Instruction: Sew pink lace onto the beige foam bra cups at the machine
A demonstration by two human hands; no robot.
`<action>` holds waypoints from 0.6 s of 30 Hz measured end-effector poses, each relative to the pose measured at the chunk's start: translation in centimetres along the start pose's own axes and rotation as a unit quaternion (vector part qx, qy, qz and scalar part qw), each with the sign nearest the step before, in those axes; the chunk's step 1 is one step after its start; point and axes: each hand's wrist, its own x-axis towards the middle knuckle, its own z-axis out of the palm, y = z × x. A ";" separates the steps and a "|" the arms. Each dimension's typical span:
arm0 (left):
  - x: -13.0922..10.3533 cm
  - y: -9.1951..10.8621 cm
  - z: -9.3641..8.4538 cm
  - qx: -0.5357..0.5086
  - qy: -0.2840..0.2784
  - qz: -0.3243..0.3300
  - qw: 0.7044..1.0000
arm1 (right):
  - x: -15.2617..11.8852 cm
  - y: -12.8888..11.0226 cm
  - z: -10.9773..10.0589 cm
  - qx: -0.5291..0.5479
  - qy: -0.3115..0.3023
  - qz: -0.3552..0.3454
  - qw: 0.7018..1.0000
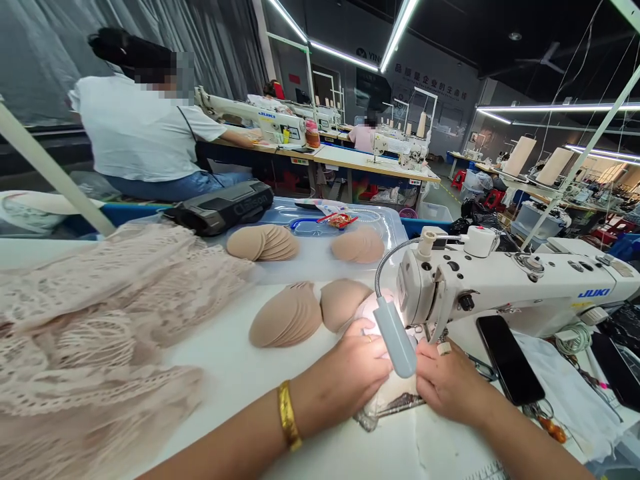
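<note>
A white sewing machine point(500, 287) stands on the white table, its grey lamp point(395, 340) hanging over the lit needle area. My left hand point(353, 370) lies left of the lamp, fingers bent over pale material point(370, 310) near the needle; what its fingertips grip is partly hidden. On the lamp's right, my right hand point(447, 377) has its fingers curled together beside the presser foot, and whatever they hold is hidden. Beige oval pads point(285, 317) are fanned out left of the machine, with a single-looking beige pad point(344, 303) next to them.
Lace fabric point(100, 320) covers the table's left side. Behind the pads lies a clear plastic tray point(310, 267) with more pads and a red packet point(337, 220). A black phone point(510, 360) lies at right. A person point(140, 127) sits at another machine.
</note>
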 end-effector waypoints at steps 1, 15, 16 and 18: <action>0.1 -0.3 -0.1 -0.009 -0.003 -0.003 1.000 | 0.1 0.0 0.1 0.000 0.002 0.004 1.000; -2.5 3.1 0.7 0.164 -0.028 -0.077 0.983 | -0.1 0.3 0.3 0.003 0.058 0.008 0.998; -3.5 4.2 0.3 0.160 -0.035 -0.084 0.983 | -0.2 0.3 0.3 0.005 0.065 0.003 0.998; -5.9 5.9 -0.9 0.147 -0.033 -0.117 0.982 | -0.7 0.5 0.7 0.019 0.072 -0.005 0.997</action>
